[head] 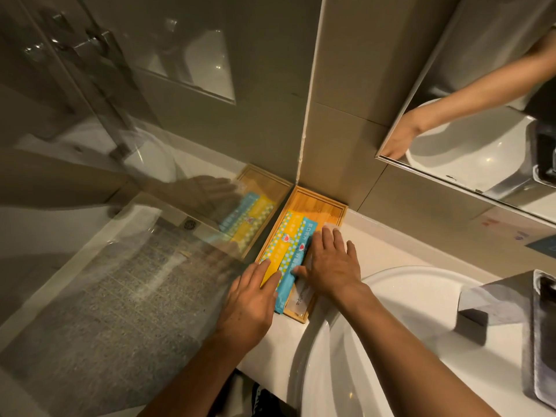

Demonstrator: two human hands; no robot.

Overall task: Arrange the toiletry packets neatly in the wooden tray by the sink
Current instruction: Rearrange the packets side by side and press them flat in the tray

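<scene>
While both your hands lie flat over the tray (pixel 319 203), the job looks nearly finished: the yellow packet (pixel 278 246), the blue packet (pixel 293 263) and a clear packet (pixel 302 296) already sit inside it, side by side and lengthwise. Your left hand (pixel 251 302) has its fingers (pixel 266 275) spread loosely, resting on the near ends of the yellow and blue packets, gripping nothing. Your right hand (pixel 331 263) is splayed wide, its fingers (pixel 329 236) pressing the clear packet down, with the blue one just beside your thumb. What seems left is squaring the ends, since the blue packet pokes over the tray's near rim. Both coloured packets carry a cartoon face and Chinese characters, too small to read reliably. The tray stands on the worktop in the wall corner, beside the sink (pixel 391 296).
</scene>
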